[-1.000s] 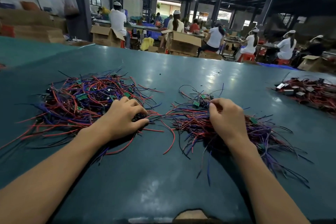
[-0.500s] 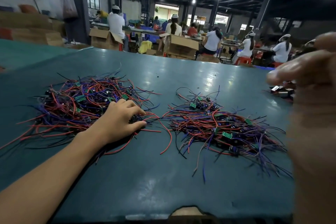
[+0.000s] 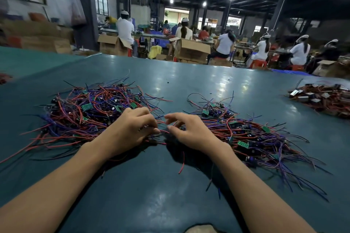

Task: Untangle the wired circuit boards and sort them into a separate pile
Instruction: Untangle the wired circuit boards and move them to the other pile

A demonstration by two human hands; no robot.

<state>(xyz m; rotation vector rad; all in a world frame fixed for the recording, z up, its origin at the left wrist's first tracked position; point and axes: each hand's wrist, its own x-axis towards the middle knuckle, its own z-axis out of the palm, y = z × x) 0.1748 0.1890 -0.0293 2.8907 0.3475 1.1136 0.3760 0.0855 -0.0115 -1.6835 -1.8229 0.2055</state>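
Note:
A big tangle of red, purple and black wires with small green circuit boards (image 3: 86, 107) forms the left pile (image 3: 75, 119) on the teal table (image 3: 189, 81). A second, flatter pile (image 3: 255, 138) of the same wired boards lies to the right. My left hand (image 3: 128, 132) sits at the left pile's right edge, its fingers curled round a few wires. Right beside it is my right hand (image 3: 191, 132), over the left edge of the right pile. Its thumb and forefinger are apart and close to a red wire, and I see nothing held in them.
A third heap of red-wired parts (image 3: 325, 98) lies at the table's far right. Loose wire ends (image 3: 181, 164) trail toward me between my forearms. Beyond the table's far edge stand cardboard boxes (image 3: 191, 51) and several seated workers.
My right hand left the right pile, swung up close to the camera, then came down beside my left hand. My left hand stayed on the left pile's edge.

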